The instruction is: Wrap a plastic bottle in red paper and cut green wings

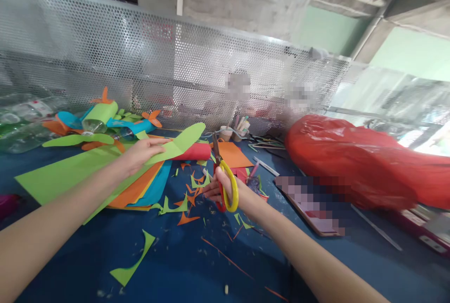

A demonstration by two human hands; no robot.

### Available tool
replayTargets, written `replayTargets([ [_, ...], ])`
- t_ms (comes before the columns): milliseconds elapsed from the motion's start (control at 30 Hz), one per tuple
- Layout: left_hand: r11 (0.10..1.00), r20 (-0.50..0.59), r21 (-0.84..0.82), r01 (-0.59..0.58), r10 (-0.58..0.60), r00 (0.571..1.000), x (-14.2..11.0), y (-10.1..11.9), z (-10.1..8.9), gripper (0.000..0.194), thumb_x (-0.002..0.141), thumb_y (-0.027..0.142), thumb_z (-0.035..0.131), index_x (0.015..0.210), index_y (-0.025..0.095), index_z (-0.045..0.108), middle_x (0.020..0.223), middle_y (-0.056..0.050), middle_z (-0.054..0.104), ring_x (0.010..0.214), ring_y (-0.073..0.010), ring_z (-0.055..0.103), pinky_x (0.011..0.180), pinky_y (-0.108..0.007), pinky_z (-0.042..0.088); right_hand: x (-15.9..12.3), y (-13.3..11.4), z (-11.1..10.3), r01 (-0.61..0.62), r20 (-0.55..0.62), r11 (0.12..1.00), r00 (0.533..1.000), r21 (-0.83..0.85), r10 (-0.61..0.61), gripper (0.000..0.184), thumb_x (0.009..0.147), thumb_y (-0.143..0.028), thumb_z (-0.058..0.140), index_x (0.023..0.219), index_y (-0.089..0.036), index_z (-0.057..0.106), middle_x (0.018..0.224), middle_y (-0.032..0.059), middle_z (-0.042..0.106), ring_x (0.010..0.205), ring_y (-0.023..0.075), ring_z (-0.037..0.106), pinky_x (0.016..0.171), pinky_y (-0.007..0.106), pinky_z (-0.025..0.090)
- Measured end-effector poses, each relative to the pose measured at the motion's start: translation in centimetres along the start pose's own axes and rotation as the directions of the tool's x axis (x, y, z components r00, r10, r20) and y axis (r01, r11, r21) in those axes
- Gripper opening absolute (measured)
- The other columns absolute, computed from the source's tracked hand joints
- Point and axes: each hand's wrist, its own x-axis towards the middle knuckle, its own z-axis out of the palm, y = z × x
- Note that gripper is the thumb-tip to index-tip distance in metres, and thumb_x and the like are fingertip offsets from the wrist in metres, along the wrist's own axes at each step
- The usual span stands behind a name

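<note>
Between the thumb and fingers of my left hand point(142, 153) is a light green paper cutout point(190, 138) with rounded, petal-like lobes. My right hand point(230, 188) has its fingers through the yellow and red handles of a pair of scissors point(229, 185), blades pointing up and away. A gap separates the blades from the cutout. Under my left hand lie green sheets point(66, 167), with orange and blue sheets point(156, 185) fanned beneath. A red paper roll point(195, 152) rests behind the cutout. Green scraps point(135, 261) and orange scraps point(191, 195) are scattered on the blue table point(168, 265).
Paper-decorated bottles point(101, 115) and clear plastic bottles point(24, 120) stand at the back left. Cups of pens point(239, 129) are near the perforated metal screen point(197, 68). On the right are a phone point(309, 204) and a large red plastic bag point(351, 162).
</note>
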Motion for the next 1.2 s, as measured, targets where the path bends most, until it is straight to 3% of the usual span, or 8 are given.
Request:
replayTargets([
  [67, 1.0, -0.01, -0.024, 0.016, -0.016, 1.0, 0.1, 0.2, -0.1, 0.036, 0.073, 0.022, 0.069, 0.109, 0.019, 0.069, 0.116, -0.006, 0.069, 0.11, -0.0245, 0.061, 0.096, -0.032, 0.046, -0.5, -0.2, 0.0, -0.013, 0.053, 0.998, 0.999, 0.062, 0.01, 0.055, 0.077, -0.074, 0.047, 0.079, -0.02, 0.054, 0.075, 0.0066, 0.069, 0.072, 0.0203, 0.069, 0.074, 0.036, 0.055],
  [167, 0.997, -0.024, -0.065, 0.049, -0.051, 0.998, 0.0, 0.7, -0.1, 0.04, 0.071, 0.023, 0.072, 0.11, 0.021, 0.069, 0.111, -0.006, 0.071, 0.106, -0.0253, 0.063, 0.09, -0.031, 0.05, -1.5, -0.4, -0.3, 0.071, 0.189, 0.997, 0.98, -0.026, -0.065, 0.054, 0.081, -0.072, 0.045, 0.082, -0.02, 0.06, 0.087, 0.0067, 0.068, 0.087, 0.0205, 0.067, 0.085, 0.035, 0.051],
  [267, 0.992, -0.039, -0.106, 0.075, -0.079, 0.996, -0.4, 1.3, 0.1, 0.041, 0.072, 0.024, 0.071, 0.112, 0.023, 0.067, 0.108, -0.004, 0.072, 0.104, -0.025, 0.064, 0.088, -0.031, 0.052, -1.9, -0.2, -0.3, 0.085, 0.246, 0.992, 0.967, -0.091, -0.061, 0.048, 0.081, -0.069, 0.046, 0.076, -0.022, 0.057, 0.07, 0.0, 0.059, 0.066, 0.0161, 0.061, 0.074, 0.034, 0.053],
  [367, 0.987, -0.053, -0.138, 0.08, -0.088, 0.995, -0.8, 1.8, 0.5, 0.04, 0.075, 0.022, 0.069, 0.115, 0.023, 0.066, 0.106, -0.001, 0.073, 0.104, -0.024, 0.064, 0.09, -0.033, 0.051, -1.9, -0.1, 0.0, -0.003, 0.22, 0.998, 0.975, -0.058, 0.016, 0.048, 0.077, -0.071, 0.049, 0.07, -0.023, 0.049, 0.058, -0.0057, 0.043, 0.042, 0.0096, 0.041, 0.052, 0.031, 0.051],
  [500, 0.982, -0.054, -0.161, 0.098, -0.108, 0.993, -1.3, 2.4, 1.2, 0.04, 0.077, 0.021, 0.068, 0.116, 0.022, 0.064, 0.11, -0.003, 0.072, 0.104, -0.023, 0.064, 0.088, -0.032, 0.052, -2.0, -0.4, 0.2, -0.073, 0.174, 0.993, 0.981, -0.095, 0.089, 0.051, 0.071, -0.074, 0.054, 0.072, -0.024, 0.046, 0.056, -0.0071, 0.038, 0.04, 0.0082, 0.034, 0.038, 0.023, 0.04],
  [633, 0.979, -0.003, -0.168, 0.114, -0.116, 0.993, -1.4, 2.8, 1.6, 0.04, 0.073, 0.021, 0.071, 0.113, 0.021, 0.067, 0.106, -0.006, 0.073, 0.099, -0.023, 0.067, 0.085, -0.03, 0.054, -2.2, -0.5, -0.2, -0.057, 0.184, 0.983, 0.979, -0.176, 0.09, 0.053, 0.073, -0.076, 0.049, 0.072, -0.023, 0.045, 0.055, -0.0069, 0.037, 0.042, 0.0088, 0.035, 0.038, 0.022, 0.037],
  [833, 0.993, 0.193, -0.11, 0.036, -0.014, 0.981, -1.8, 2.8, 1.9, 0.043, 0.074, 0.026, 0.071, 0.116, 0.021, 0.065, 0.113, -0.006, 0.071, 0.108, -0.0247, 0.064, 0.094, -0.034, 0.049, -2.1, 0.0, -0.7, 0.043, 0.231, 0.96, 0.973, -0.276, 0.022, 0.054, 0.078, -0.077, 0.04, 0.076, -0.023, 0.048, 0.059, -0.0053, 0.041, 0.043, 0.0103, 0.041, 0.039, 0.022, 0.039],
  [1200, 0.999, 0.188, -0.021, -0.033, 0.036, 0.982, -2.2, 3.1, 2.4, 0.035, 0.077, 0.025, 0.067, 0.111, 0.022, 0.068, 0.122, -0.005, 0.066, 0.118, -0.0249, 0.057, 0.099, -0.035, 0.045, -2.1, 0.3, -0.7, 0.062, 0.23, 0.957, 0.973, -0.285, 0.006, 0.056, 0.079, -0.077, 0.037, 0.082, -0.022, 0.052, 0.06, -0.004, 0.042, 0.043, 0.0107, 0.042, 0.039, 0.023, 0.04],
])
